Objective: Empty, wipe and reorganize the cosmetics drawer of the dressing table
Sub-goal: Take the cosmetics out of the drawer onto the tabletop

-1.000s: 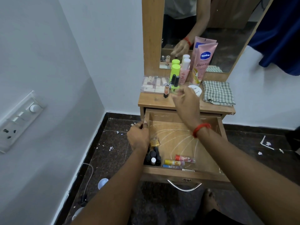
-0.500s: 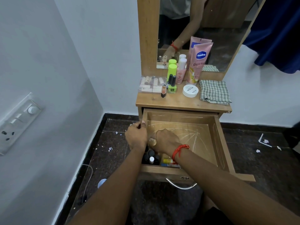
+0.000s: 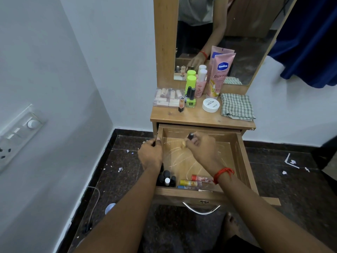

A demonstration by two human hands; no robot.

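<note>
Left hand (image 3: 150, 155) grips the drawer's left wall (image 3: 160, 133); right hand (image 3: 201, 149) is closed around a dark-capped nail polish bottle (image 3: 190, 136).

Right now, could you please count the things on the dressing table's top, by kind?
Lotion tube: 1
Tall bottles: 2
Small polish bottles: 3
White jar: 1
Clear makeup pack: 1
Checked cloth: 1
Total: 9
</note>
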